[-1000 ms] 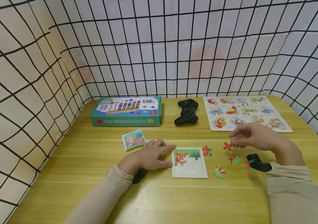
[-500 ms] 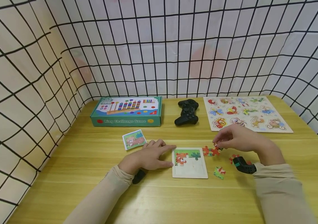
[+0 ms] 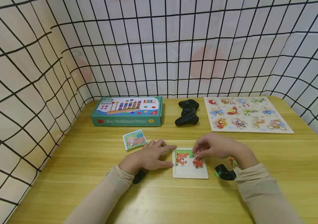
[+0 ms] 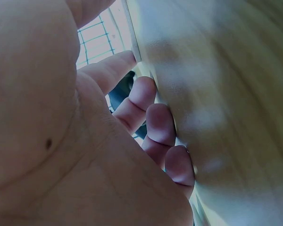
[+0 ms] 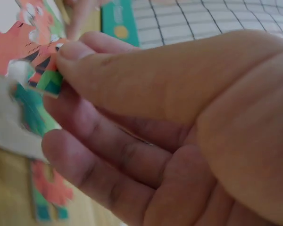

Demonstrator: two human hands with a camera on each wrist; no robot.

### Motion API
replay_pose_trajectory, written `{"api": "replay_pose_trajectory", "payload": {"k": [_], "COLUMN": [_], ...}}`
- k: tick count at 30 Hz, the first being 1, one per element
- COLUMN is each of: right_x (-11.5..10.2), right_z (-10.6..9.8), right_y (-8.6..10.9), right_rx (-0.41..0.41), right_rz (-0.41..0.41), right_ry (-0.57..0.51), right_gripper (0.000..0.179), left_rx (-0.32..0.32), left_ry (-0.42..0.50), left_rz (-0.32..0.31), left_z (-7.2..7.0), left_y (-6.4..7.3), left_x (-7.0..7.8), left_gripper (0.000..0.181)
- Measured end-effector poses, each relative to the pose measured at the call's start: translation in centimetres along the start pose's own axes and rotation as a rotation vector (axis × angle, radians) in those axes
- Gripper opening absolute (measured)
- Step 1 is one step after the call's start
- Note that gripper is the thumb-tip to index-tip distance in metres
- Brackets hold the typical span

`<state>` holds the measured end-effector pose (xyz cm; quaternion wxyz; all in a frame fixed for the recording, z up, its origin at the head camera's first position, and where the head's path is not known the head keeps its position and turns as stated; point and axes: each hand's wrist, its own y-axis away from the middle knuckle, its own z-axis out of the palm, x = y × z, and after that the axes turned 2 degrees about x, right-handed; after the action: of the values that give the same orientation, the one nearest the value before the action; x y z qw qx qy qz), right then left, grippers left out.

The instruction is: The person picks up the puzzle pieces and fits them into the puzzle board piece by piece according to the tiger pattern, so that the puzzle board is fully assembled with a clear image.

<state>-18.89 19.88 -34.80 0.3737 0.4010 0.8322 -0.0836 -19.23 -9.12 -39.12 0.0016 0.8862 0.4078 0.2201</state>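
Observation:
A square puzzle board (image 3: 185,172) lies in the middle of the head view, with tiger-head and green pieces set along its upper part. My left hand (image 3: 147,157) rests at its left edge, index finger and thumb extended to the frame. Over the board's right half, my right hand (image 3: 216,147) pinches an orange puzzle piece (image 3: 197,163) between thumb and fingers. In the right wrist view this striped piece shows a green corner (image 5: 49,82) under the thumb. Another orange piece (image 5: 52,190) lies beside the board there; the right hand hides it in the head view.
Loose pieces (image 3: 232,161) lie right of the board, partly covered by the right arm. A tiger picture card (image 3: 134,139) sits beyond the left hand. Behind stand a Ring Challenge Game box (image 3: 126,112), a black game controller (image 3: 187,112) and an insect-picture board (image 3: 248,114).
My right hand has carried the orange piece leftward from among the loose pieces to over the puzzle board. The left hand has stayed at the board's edge.

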Motion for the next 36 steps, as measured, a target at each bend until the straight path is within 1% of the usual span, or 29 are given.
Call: {"api": "replay_pose_trajectory", "payload": {"k": [4, 10, 14, 18, 22, 30, 36], "right_x": [-0.3, -0.5, -0.7, -0.8, -0.7, -0.5, -0.5], "right_z": [1.0, 1.8, 2.0, 2.1, 2.3, 2.7, 2.8], "right_y": [-1.0, -1.8, -2.2, -2.4, -2.4, -2.5, -2.6], "right_rx": [0.002, 0.049, 0.067, 0.077, 0.069, 0.041, 0.041], "right_rz": [-0.015, -0.030, -0.019, 0.009, 0.046, 0.035, 0.058], "right_ry": [0.011, 0.022, 0.030, 0.043, 0.032, 0.056, 0.065], "right_gripper": [0.009, 0.008, 0.008, 0.009, 0.014, 0.012, 0.014], "left_rx": [-0.002, -0.010, -0.012, -0.010, -0.009, -0.006, -0.006], "left_ry": [0.003, 0.006, -0.002, -0.006, -0.004, -0.019, -0.026], "left_rz": [-0.002, -0.007, -0.009, -0.009, -0.008, -0.003, -0.001], "left_z": [0.0, -0.1, -0.1, -0.1, -0.1, 0.0, 0.0], "left_y": [0.0, 0.0, -0.1, -0.1, 0.0, 0.0, -0.1], "left_x": [0.0, 0.0, 0.1, 0.0, 0.1, 0.0, -0.1], "left_gripper": [0.069, 0.069, 0.069, 0.069, 0.069, 0.068, 0.068]}}
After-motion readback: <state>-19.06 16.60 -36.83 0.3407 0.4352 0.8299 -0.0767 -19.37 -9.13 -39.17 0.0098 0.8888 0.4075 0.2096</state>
